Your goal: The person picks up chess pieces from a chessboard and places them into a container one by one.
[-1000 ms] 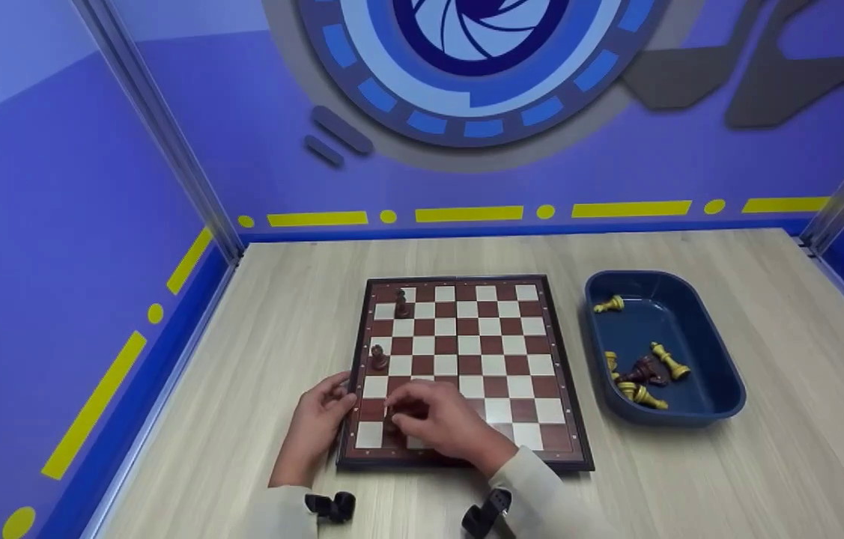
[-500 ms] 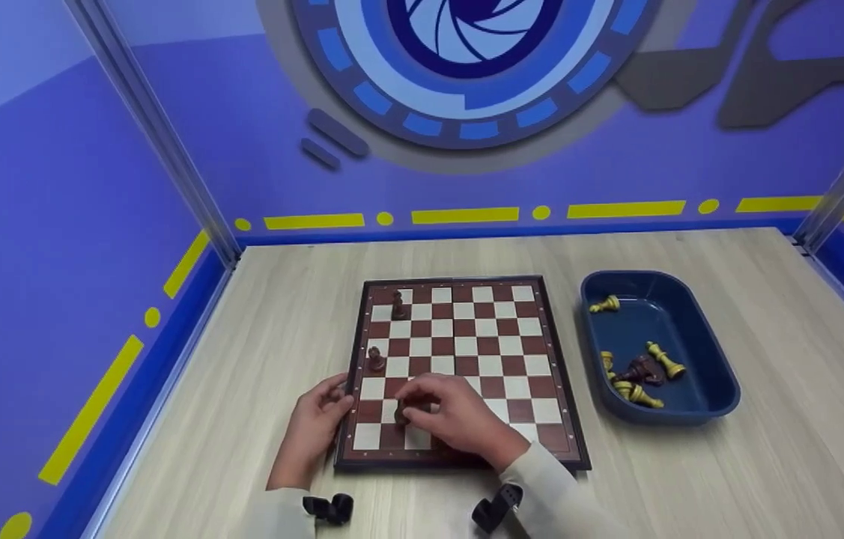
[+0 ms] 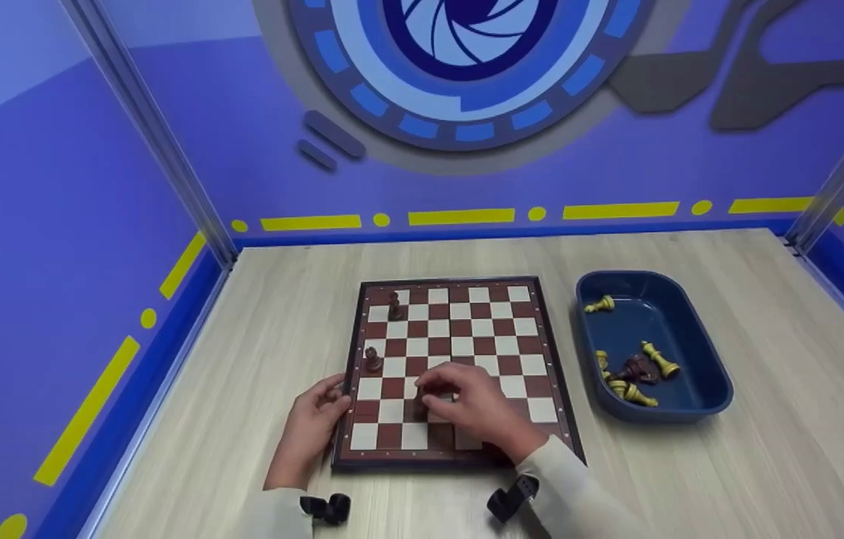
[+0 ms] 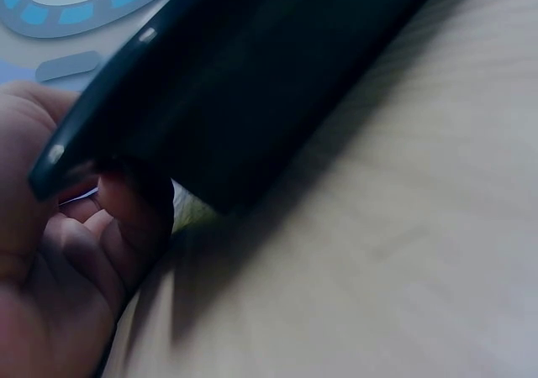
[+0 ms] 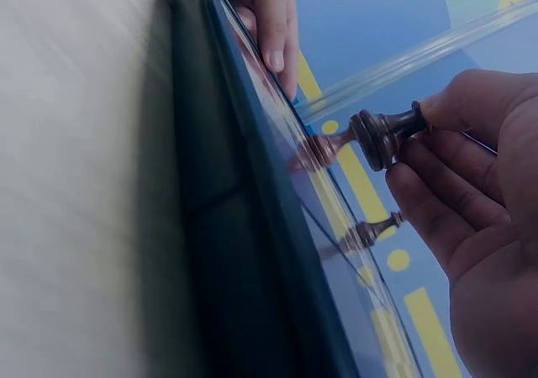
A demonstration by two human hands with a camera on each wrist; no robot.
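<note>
In the head view my left hand [image 3: 311, 427] holds the left edge of a brown-and-white chessboard [image 3: 466, 457]. The left wrist view shows that hand [image 4: 67, 269] with fingers curled at the underside of the board's dark rim [image 4: 235, 76]. Over the near squares, my right hand [image 3: 470, 400] pinches a dark brown chess piece [image 3: 420, 400] by its upper part. Seen from the right wrist, the pinched chess piece [image 5: 382, 134] is at the glossy board surface; whether it touches is unclear. Two dark chess pieces stand along the left side, one farther back [image 3: 395, 307] and one nearer [image 3: 372, 359].
A blue tray [image 3: 721, 397] stands right of the board on the wooden table [image 3: 189, 419]. Inside lie several gold chess pieces [image 3: 660, 359] and some dark ones [image 3: 639, 369]. Blue patterned panels [image 3: 107, 247] rise at the back and sides.
My right hand has carried the pinched chess piece rightward and away from me, from the board's near-left corner area. My left hand has stayed at the board's left edge.
</note>
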